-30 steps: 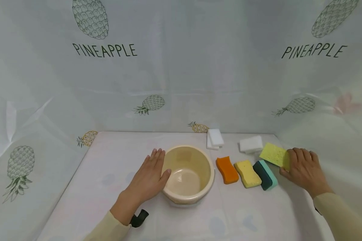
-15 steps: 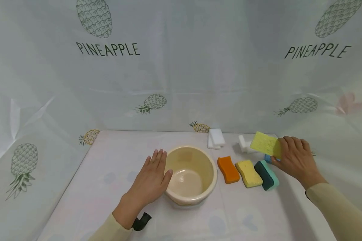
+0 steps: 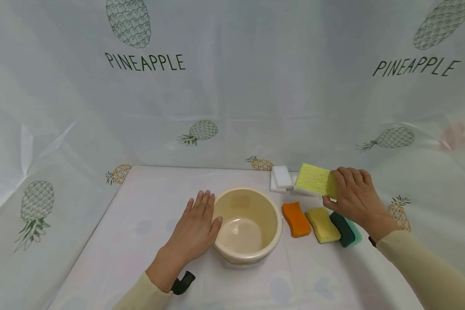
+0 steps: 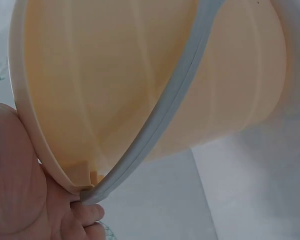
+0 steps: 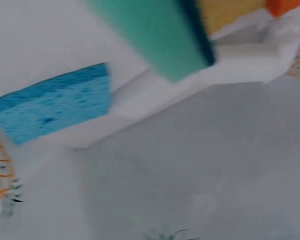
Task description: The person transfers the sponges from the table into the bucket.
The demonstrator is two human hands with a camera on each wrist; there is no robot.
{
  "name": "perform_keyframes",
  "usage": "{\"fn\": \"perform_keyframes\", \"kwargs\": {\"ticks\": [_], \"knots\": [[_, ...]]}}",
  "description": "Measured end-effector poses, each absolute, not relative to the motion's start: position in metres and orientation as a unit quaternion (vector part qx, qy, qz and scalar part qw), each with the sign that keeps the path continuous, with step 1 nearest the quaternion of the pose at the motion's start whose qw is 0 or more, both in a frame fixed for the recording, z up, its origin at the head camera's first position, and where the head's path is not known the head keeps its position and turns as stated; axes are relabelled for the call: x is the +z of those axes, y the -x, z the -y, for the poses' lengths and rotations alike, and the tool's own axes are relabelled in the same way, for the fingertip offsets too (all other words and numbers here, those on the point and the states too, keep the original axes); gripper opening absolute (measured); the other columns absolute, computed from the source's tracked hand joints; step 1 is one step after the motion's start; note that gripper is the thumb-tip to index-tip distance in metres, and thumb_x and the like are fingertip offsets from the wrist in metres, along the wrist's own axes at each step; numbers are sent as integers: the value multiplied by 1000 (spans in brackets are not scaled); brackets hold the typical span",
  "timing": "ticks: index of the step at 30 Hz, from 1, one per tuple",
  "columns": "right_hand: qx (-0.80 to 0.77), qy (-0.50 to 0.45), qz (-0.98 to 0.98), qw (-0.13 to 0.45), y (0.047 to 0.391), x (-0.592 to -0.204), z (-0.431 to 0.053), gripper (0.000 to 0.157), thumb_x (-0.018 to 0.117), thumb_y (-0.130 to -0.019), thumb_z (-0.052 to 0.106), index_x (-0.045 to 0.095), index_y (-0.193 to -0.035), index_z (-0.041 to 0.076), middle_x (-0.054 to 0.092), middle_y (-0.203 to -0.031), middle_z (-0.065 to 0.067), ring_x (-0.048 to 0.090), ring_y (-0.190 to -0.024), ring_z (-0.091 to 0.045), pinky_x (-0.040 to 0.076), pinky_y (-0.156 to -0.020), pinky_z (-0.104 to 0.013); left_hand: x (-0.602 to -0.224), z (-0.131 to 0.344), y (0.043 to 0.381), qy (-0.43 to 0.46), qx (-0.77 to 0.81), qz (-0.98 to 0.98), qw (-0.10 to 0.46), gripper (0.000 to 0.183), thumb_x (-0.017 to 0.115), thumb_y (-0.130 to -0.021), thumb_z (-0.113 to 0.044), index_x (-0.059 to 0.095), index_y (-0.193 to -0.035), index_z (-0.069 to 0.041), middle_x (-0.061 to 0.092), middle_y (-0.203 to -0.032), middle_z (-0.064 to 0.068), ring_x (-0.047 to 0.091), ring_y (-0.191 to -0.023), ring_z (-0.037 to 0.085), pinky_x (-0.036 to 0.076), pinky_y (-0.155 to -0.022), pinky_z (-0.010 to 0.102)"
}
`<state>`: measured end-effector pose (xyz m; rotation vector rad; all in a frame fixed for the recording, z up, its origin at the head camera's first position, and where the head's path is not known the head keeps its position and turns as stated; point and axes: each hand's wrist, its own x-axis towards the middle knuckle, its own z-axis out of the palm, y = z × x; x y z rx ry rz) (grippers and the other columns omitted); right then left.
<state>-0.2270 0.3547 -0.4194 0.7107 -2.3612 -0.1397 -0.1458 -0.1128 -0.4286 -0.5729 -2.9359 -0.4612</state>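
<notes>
My right hand [image 3: 354, 196] pinches a lime-yellow sponge [image 3: 314, 180] at its right end, raised over the back right of the table. My left hand [image 3: 193, 228], its fingers straight, rests against the left rim of a cream bucket [image 3: 273, 245]. The left wrist view shows the bucket's ribbed side and grey handle [image 4: 162, 115] close to that hand. Below the right hand lie an orange sponge [image 3: 296, 220], a pale yellow sponge [image 3: 323, 225] and a dark green and teal sponge [image 3: 345, 230]. The bucket's visible inside holds nothing.
White foam blocks [image 3: 282, 176] lie at the back edge, some partly behind the lime sponge. In the right wrist view, a blue sponge [image 5: 55, 102] lies near the table edge. A pineapple-print sheet [image 3: 232, 86] hangs behind the table [image 3: 155, 189].
The right hand has lifted the lime sponge and carried it left toward the bucket, passing over the white block. The left hand has stayed at the bucket's rim.
</notes>
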Motion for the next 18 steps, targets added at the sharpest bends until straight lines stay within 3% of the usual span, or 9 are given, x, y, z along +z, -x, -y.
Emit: {"fn": "perform_keyframes", "kwargs": {"ticks": [9, 18], "knots": [[-36, -342, 864, 368, 224, -395, -286, 73, 45, -98, 58, 48, -131, -8, 52, -122, -29, 49, -106, -47, 43, -89, -60, -428, 110, 147, 187, -143, 970, 53, 69, 42, -113, -40, 30, -163, 7, 27, -171, 26, 20, -162, 39, 17, -132, 58], [-6, -338, 904, 263, 200, -378, -216, 73, 60, -86, 58, 52, -131, 0, 56, -128, -20, 51, -117, -38, 43, -100, -54, -424, 111, 148, 181, -131, 974, 37, 72, 41, -113, -43, 27, -163, 7, 24, -171, 26, 18, -162, 39, 15, -132, 58]]}}
